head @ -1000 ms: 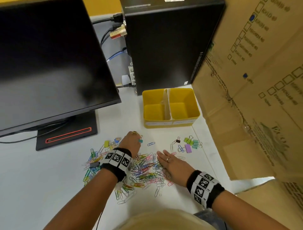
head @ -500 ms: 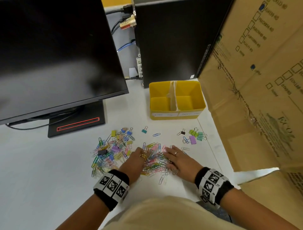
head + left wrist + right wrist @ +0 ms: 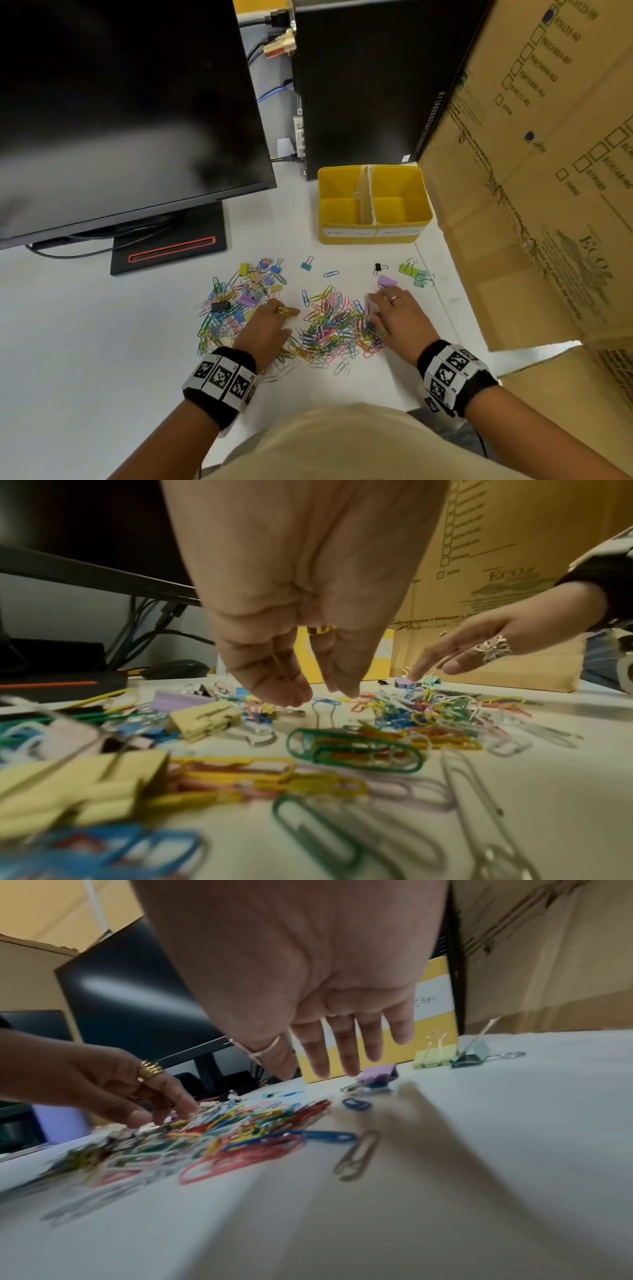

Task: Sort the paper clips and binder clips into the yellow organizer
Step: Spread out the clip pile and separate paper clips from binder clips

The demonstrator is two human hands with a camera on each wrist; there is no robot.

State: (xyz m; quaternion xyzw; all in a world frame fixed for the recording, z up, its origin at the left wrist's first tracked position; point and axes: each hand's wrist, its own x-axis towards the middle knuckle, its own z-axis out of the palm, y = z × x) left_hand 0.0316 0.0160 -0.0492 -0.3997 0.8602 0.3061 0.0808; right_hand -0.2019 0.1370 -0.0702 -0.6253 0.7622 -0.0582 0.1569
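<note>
The yellow organizer (image 3: 373,236) stands at the back with both compartments empty. A heap of coloured paper clips (image 3: 337,327) lies between my hands. My left hand (image 3: 293,322) rests at the heap's left edge, fingers loosely curled down and holding nothing (image 3: 318,696). At the heap's right edge my right hand (image 3: 373,313) lies flat, its straight fingers (image 3: 342,1064) reaching the table beside a purple binder clip (image 3: 387,281). A mixed pile of binder clips and paper clips (image 3: 239,301) lies left of my left hand. Green binder clips (image 3: 412,271) sit at the right.
A monitor (image 3: 120,113) on its stand (image 3: 168,246) fills the back left, with a black computer tower (image 3: 370,85) behind the organizer. A big cardboard box (image 3: 534,205) walls off the right. A teal binder clip (image 3: 306,265), a blue paper clip (image 3: 331,273) and a black binder clip (image 3: 377,268) lie loose.
My left hand drew back from the far clips to the heap's left edge. Both hands have spread slightly apart around the heap. The head view has tilted down.
</note>
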